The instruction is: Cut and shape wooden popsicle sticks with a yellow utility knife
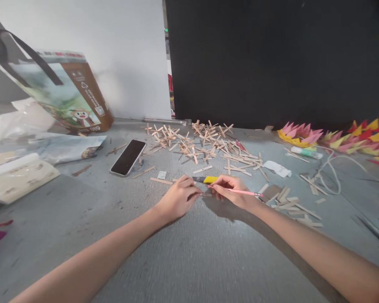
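My right hand (232, 189) grips a pink pencil (244, 192) in a writing hold, its point low over the table. A short wooden craft stick (206, 195) lies between my hands, and the closed fingers of my left hand (179, 197) press on its left end. Just beyond my fingertips is a utility knife with a yellow handle (210, 179). Another flat stick (161, 181) lies past my left hand, partly covered by it. Close to my right wrist there is a loose pile of short sticks (292, 205).
Crossed wooden sticks (194, 143) spread along the back. A phone (128, 157) lies left of them, with a paper bag (72, 92) and plastic packets (22, 176) farther left. Rightward are folded paper pieces (300, 134), a glue tube (306, 152) and a white cable (330, 168).
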A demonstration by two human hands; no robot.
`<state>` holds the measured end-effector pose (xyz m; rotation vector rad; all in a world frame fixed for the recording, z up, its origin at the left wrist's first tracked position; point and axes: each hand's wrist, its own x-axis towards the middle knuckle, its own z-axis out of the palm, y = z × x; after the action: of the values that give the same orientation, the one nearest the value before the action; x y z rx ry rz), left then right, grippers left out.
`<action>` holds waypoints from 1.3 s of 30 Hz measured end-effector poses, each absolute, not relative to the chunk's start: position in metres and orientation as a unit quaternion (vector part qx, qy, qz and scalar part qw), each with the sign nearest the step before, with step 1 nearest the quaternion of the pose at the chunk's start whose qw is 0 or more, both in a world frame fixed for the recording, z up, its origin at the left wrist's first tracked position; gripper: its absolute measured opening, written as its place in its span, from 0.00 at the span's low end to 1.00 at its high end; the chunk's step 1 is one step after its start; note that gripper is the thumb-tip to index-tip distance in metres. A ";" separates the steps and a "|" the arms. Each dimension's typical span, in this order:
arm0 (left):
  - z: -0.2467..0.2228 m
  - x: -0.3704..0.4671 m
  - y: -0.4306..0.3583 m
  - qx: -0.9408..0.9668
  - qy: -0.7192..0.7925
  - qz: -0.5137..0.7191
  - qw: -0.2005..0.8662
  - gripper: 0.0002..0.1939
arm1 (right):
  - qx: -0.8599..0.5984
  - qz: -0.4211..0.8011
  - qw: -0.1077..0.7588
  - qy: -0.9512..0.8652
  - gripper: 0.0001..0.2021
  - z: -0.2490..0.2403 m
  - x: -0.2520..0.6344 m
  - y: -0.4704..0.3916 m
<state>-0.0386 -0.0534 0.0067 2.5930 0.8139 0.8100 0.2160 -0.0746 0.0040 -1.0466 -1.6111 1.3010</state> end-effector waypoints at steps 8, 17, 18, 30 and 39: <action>0.008 -0.039 -0.050 0.874 0.320 0.292 0.221 0.08 | -0.464 0.515 0.356 -0.627 0.18 -0.002 0.211 -0.073; 0.004 -0.038 -0.044 0.859 0.329 0.296 0.256 0.06 | -0.428 0.442 0.356 -0.704 0.15 -0.002 0.214 -0.074; 0.004 -0.039 -0.043 0.859 0.328 0.296 0.257 0.06 | -0.438 0.453 0.341 -0.698 0.15 -0.002 0.214 -0.073; 0.007 -0.037 -0.047 0.848 0.343 0.291 0.282 0.05 | -0.448 0.448 0.318 -0.706 0.16 0.003 0.212 -0.070; 0.004 -0.038 -0.046 0.848 0.341 0.292 0.281 0.05 | -0.448 0.440 0.309 -0.714 0.17 0.005 0.211 -0.069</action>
<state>-0.0376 -0.0461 0.0039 2.2715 0.9150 0.7833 0.2109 -0.0687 0.0049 -1.1843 -1.8882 1.1618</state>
